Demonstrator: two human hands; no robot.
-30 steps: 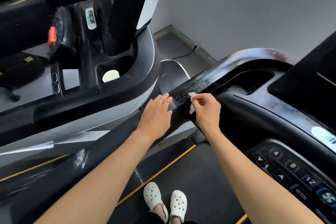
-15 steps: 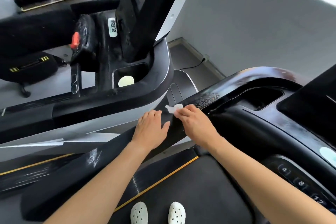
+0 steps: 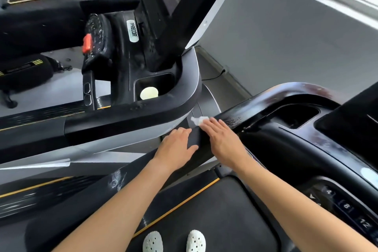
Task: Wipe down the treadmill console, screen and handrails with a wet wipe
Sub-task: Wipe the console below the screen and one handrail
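A black left handrail (image 3: 241, 115) of the treadmill runs diagonally from lower left up to the console (image 3: 306, 141). My right hand (image 3: 222, 140) lies flat on the rail, pressing a small white wet wipe (image 3: 197, 120) under its fingertips; only the wipe's end sticks out. Beside it, my left hand (image 3: 178, 146) rests flat on the same rail with fingers together and nothing in it. The rail shows wet streaks just beyond the wipe. Console keys (image 3: 345, 206) with numbers show at the lower right.
A second treadmill (image 3: 131, 120) stands close on the left, with a tilted screen (image 3: 173, 6), a red stop clip (image 3: 87, 42) and a cup recess holding a pale disc (image 3: 149, 93). A grey wall is behind. My white clogs (image 3: 173, 240) stand on the belt.
My right hand has slid the wipe leftward and down the rail from the console end and flattened onto it. The left hand stayed on the rail. The view tilted up.
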